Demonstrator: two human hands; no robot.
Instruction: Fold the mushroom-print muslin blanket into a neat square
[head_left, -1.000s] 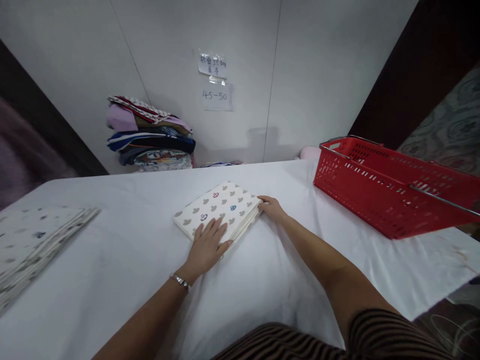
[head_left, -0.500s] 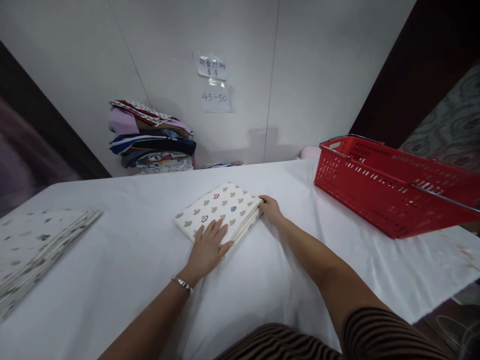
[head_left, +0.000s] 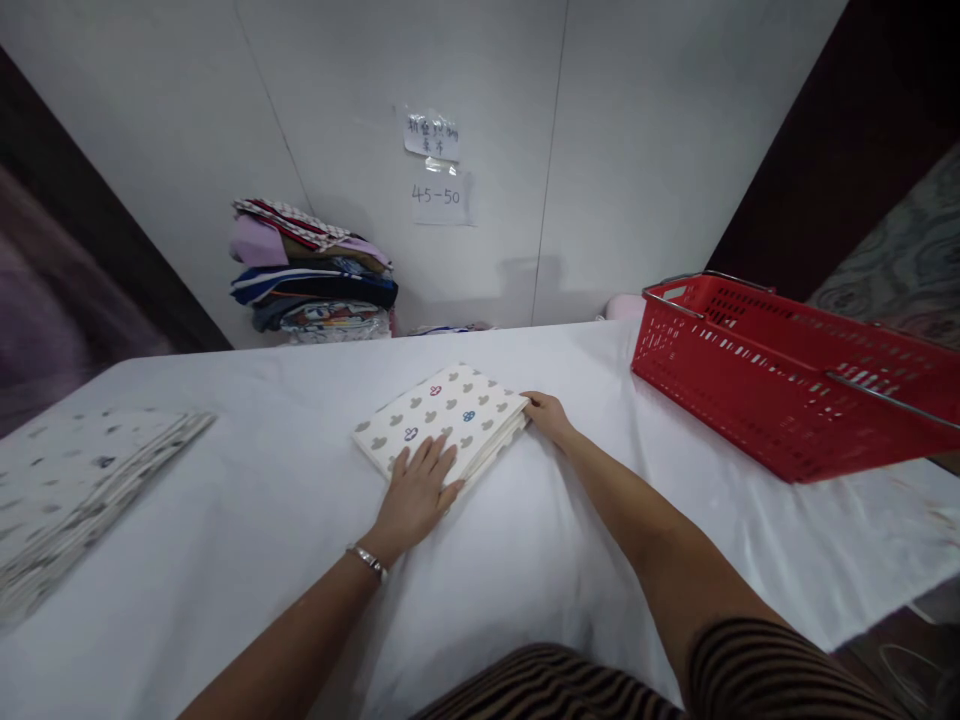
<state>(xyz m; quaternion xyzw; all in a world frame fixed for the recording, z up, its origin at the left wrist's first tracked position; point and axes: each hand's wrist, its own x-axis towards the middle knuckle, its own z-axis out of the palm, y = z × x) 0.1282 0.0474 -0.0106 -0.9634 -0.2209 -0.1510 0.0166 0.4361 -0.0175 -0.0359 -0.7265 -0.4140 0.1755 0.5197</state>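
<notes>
A folded white cloth [head_left: 450,405] printed with grey, red and blue motifs lies on the white-covered table [head_left: 285,560], its layered edge facing me on the right. My left hand [head_left: 416,492] rests flat on its near corner, fingers stretched out. At the right corner, my right hand [head_left: 549,414] pinches the layers between thumb and fingers. To the left lies a larger folded white cloth [head_left: 82,480] with dark and grey prints, partly cut off by the frame.
A red plastic basket [head_left: 757,390] with metal handles stands on the table's right side. Behind the table, a stack of folded fabrics [head_left: 319,275] leans by the wall. Paper signs [head_left: 439,195] are taped to the wall above.
Both hands keep nearly the same places on the folded cloth. The whole view has shifted slightly; nothing was let go.
</notes>
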